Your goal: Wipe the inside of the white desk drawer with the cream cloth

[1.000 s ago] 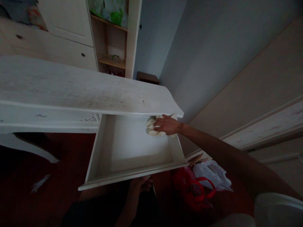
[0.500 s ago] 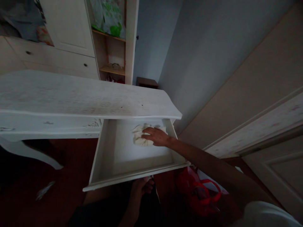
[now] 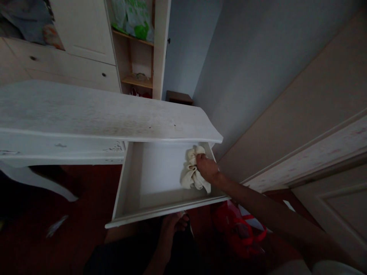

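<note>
Your right hand (image 3: pixel 208 168) has shifted the cream cloth (image 3: pixel 191 178) from nearer the middle of the drawer toward its right side wall, and the fabric now looks more bunched, with loose folds trailing toward the front. You have the open drawer (image 3: pixel 160 214) pulled out from beneath the top of the white desk (image 3: pixel 86 112), which likely gives your arm room to reach the inside from above. Your right fingers are closed on the upper part of the cloth, probably so the rest can spread and drape against the drawer's bottom.

Your left hand (image 3: pixel 171 225) sits low, just below the drawer's front edge, perhaps to steady it; in this dim light you can't be sure whether it touches the wood or holds anything. Its fingers look curled, and its forearm rises from the bottom of the view. Your right arm comes in from the lower right, slanting over the drawer's right side, with the back of the hand partly upward. The two hands are well apart. Beyond the drawer's front right corner, a red bag (image 3: pixel 226 220) lies on the floor.
</note>
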`<state>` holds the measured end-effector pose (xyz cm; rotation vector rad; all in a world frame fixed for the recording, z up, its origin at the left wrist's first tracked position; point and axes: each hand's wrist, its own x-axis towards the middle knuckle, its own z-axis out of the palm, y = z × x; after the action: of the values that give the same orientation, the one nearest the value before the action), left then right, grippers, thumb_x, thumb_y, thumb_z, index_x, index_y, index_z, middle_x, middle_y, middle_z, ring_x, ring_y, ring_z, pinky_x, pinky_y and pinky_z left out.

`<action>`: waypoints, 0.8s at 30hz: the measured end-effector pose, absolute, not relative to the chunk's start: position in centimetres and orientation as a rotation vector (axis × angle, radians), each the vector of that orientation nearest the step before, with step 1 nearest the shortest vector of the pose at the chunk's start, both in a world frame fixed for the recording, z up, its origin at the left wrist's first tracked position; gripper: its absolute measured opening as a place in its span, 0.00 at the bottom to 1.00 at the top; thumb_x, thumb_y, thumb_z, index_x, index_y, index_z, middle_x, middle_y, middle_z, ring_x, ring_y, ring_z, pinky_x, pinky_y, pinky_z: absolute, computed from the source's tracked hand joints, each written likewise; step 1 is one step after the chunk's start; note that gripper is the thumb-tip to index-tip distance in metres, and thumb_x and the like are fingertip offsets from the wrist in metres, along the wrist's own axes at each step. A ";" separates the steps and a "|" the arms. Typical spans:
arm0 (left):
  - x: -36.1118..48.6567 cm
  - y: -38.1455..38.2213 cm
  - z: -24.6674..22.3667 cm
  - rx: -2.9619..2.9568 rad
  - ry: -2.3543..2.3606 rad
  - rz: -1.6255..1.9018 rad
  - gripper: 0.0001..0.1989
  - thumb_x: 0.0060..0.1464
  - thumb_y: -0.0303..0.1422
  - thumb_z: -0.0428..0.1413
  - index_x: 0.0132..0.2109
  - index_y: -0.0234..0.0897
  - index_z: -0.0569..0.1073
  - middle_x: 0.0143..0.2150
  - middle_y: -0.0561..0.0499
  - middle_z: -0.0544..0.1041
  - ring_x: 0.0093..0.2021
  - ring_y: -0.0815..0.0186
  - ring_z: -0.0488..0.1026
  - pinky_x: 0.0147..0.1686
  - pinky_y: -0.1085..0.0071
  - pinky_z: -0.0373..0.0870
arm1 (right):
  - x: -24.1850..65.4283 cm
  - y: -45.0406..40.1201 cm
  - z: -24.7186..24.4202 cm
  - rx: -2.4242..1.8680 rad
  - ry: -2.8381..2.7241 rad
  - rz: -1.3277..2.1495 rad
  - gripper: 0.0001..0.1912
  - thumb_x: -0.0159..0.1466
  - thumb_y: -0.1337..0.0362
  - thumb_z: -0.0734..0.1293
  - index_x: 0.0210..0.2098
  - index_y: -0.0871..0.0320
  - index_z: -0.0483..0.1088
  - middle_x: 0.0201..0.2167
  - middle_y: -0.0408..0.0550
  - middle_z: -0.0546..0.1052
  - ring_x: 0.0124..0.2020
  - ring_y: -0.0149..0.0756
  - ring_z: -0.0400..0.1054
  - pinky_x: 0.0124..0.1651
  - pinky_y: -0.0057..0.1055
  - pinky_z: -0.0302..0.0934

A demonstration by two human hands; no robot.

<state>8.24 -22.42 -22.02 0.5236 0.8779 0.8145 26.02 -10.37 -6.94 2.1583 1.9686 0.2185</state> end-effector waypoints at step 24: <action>8.6 -22.6 -22.1 0.492 0.882 0.858 0.31 0.32 0.55 0.67 0.30 0.28 0.80 0.26 0.41 0.80 0.24 0.64 0.74 0.24 0.71 0.68 | 27.2 -1.5 -8.3 2.520 1.830 -0.346 0.32 0.63 0.55 0.60 0.60 0.70 0.57 0.57 0.71 0.70 0.55 0.55 0.70 0.51 0.44 0.64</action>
<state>8.58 -22.65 -22.10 0.4917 0.8821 0.8583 27.19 -1.49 -8.33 2.5195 1.8299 -0.3459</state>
